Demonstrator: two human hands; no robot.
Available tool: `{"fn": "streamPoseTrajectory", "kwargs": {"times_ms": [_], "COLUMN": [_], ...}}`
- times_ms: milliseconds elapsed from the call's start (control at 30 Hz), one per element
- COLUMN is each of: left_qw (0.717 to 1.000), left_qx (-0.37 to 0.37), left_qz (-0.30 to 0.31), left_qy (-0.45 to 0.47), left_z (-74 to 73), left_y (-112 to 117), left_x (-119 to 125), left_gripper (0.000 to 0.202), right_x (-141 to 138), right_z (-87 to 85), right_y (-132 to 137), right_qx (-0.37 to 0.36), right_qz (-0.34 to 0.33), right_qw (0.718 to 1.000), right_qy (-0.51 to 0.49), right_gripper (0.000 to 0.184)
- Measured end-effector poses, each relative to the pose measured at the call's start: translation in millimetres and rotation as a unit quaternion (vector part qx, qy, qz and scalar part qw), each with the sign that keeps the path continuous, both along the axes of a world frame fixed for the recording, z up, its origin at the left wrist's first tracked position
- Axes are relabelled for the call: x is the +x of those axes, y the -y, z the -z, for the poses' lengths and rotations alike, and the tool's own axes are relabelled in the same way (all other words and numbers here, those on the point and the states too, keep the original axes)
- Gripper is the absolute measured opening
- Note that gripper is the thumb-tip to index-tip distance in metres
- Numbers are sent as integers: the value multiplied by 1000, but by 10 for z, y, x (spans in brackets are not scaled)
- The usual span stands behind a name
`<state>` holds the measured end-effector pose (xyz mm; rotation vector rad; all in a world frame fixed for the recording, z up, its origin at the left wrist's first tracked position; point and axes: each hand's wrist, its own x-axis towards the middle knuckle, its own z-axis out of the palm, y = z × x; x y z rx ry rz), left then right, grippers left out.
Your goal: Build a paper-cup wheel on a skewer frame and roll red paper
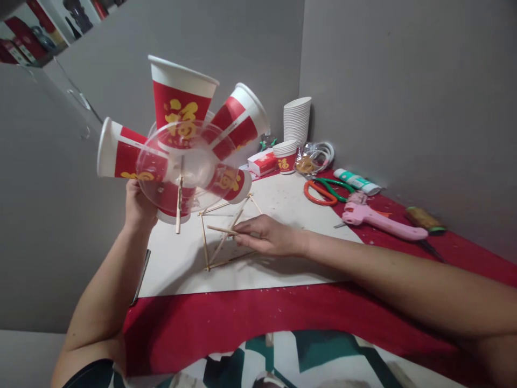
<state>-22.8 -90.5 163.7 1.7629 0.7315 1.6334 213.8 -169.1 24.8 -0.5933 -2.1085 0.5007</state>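
While the L hand (139, 203) holds up the cup wheel (181, 97) in the air, above the desk's (210, 312) left part, in the head view, the R hand (269, 235) pinches a thin stick (219, 229). The hands are apart from each other; L fingers are mostly hidden behind the cups. Below the R hand, a stick frame (205, 242) lies on the white sheet (315, 199). Along the desk's R edge: scissors (319, 202), pink glue gun (375, 218) & white-green tube (357, 181). Nr. the far corner: stacked cups (296, 121).
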Motion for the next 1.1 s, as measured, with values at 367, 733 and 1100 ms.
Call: {"fn": "streamPoseTrajectory", "kwargs": {"times_ms": [367,733,1100], "left_qw": [999,989,983], "left_qx": [44,10,-5], "left_qz": [-11,-98,-74], "left_qy": [-29,-106,-167], "left_z": [284,654,981], "left_y": [77,147,178], "left_x": [48,15,-10], "left_gripper": [18,25,23], "right_x": [-12,-17,-78], "right_z": [82,61,279], "right_y": [29,85,38], "right_qx": [31,-7,-6], "right_qz": [21,8,11], "right_qw": [999,1000,997], "right_qy": [-9,-17,-80], "right_gripper": [28,26,30]}}
